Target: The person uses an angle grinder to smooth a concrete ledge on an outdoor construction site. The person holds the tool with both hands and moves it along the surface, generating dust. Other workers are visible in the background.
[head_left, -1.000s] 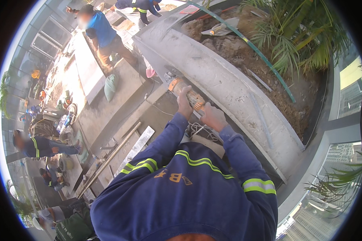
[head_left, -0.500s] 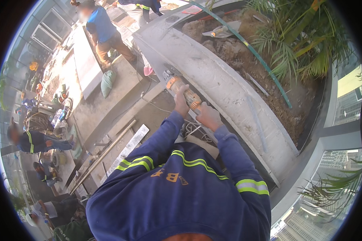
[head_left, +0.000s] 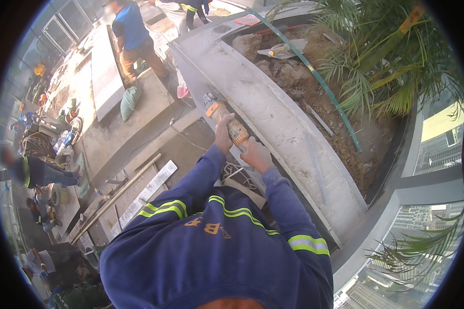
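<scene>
Watching remotely, I judge this step to be grinding: the left hand [head_left: 223, 135] and right hand [head_left: 257, 154] curl closed around the orange-banded power tool [head_left: 235, 129], beside the concrete ledge [head_left: 273, 113], and the next move calls for steady two-handed control.

Head-worn fisheye, facing steeply down; wearer's chest [head_left: 211, 262] close below, hands [head_left: 222, 136] farther off.

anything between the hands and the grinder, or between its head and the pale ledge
Nothing visible is in the way. The left hand and right hand are directly on the grinder. Its head is beside the ledge; whether they touch is unclear.
</scene>
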{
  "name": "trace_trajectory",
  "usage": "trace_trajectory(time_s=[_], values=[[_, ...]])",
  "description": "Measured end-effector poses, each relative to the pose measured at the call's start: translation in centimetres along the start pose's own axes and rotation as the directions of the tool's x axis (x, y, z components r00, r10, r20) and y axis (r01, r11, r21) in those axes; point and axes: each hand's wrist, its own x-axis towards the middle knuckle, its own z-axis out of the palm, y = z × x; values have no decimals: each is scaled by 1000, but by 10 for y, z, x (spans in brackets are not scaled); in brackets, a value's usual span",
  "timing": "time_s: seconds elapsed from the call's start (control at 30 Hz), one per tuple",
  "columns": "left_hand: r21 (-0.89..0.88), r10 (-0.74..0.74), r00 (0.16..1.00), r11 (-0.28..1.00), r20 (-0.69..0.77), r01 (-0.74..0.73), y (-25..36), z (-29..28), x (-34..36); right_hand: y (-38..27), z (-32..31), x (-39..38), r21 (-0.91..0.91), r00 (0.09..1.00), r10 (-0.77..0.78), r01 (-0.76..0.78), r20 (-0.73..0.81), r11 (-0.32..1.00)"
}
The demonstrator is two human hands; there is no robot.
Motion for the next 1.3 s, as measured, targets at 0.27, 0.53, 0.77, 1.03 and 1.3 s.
trace_trajectory(time_s=[0.27, 0.53, 0.77, 1.03, 1.3], values=[[-5, 23, 1000, 1000, -10, -23, -7, -5, -3, -4, -9, -12, -12, 1000, 4, -4, 23, 1000], [4, -3, 1000, 1000, -15, 3, -8, -3, -11, -1, -10, -19, -1, 1000, -11, 11, 18, 1000], [20, 20, 1000, 1000, 13, -20, -3, -3, -6, 3, 3, -6, 22, 1000, -3, 3, 23, 1000], [26, -6, 1000, 1000, -4, 6, 1, -5, 15, -8, 0, 7, -7, 999, 20, -20, 25, 1000], [17, 13, 1000, 1000, -13, -13, -2, -3, 7, -4, -1, 5, 6, 998, 40, -40, 54, 999]])
